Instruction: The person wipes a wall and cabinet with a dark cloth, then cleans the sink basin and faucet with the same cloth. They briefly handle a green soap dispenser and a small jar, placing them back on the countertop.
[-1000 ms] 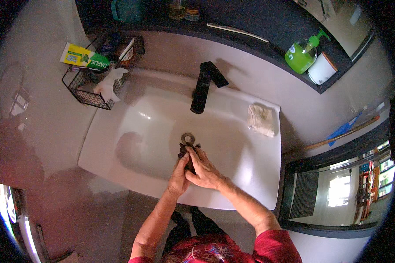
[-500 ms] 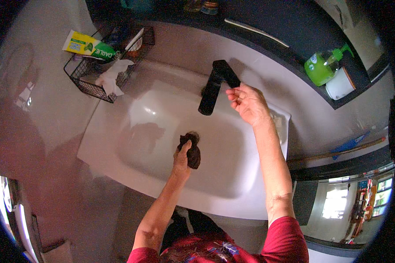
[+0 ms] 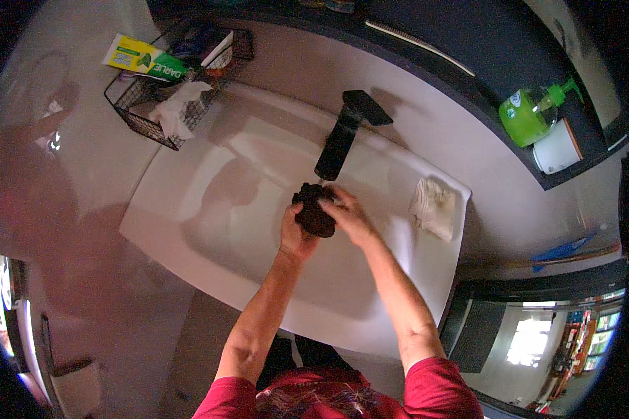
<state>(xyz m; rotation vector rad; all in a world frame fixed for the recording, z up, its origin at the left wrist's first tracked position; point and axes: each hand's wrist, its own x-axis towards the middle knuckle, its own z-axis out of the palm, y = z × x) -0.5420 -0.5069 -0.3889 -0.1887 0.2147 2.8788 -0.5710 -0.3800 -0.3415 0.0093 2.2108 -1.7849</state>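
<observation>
My left hand (image 3: pixel 299 234) grips a dark brown, crumpled cloth (image 3: pixel 314 213) from its left side, thumb pressed on top. Over the white sink basin (image 3: pixel 258 279), the cloth sits just below the spout of the black tap (image 3: pixel 339 143). A short pale streak, apparently water, shows between spout and cloth. From the right, my right hand (image 3: pixel 347 215) has its fingers closed on the cloth's upper right edge. The tap's flat lever (image 3: pixel 370 108) is free of both hands. Folds hide the cloth's full shape.
A folded beige cloth (image 3: pixel 435 208) lies on the sink's right rim. At the back left hangs a black wire basket (image 3: pixel 143 126) with a toothpaste tube (image 3: pixel 143 59) and white tissue. The dark shelf (image 3: pixel 440 42) holds a green soap bottle (image 3: pixel 525 119) and a white cup (image 3: pixel 558 150).
My right hand has left the tap lever and come down to the cloth. My left hand has raised the cloth up toward the spout. The beige cloth now shows fully.
</observation>
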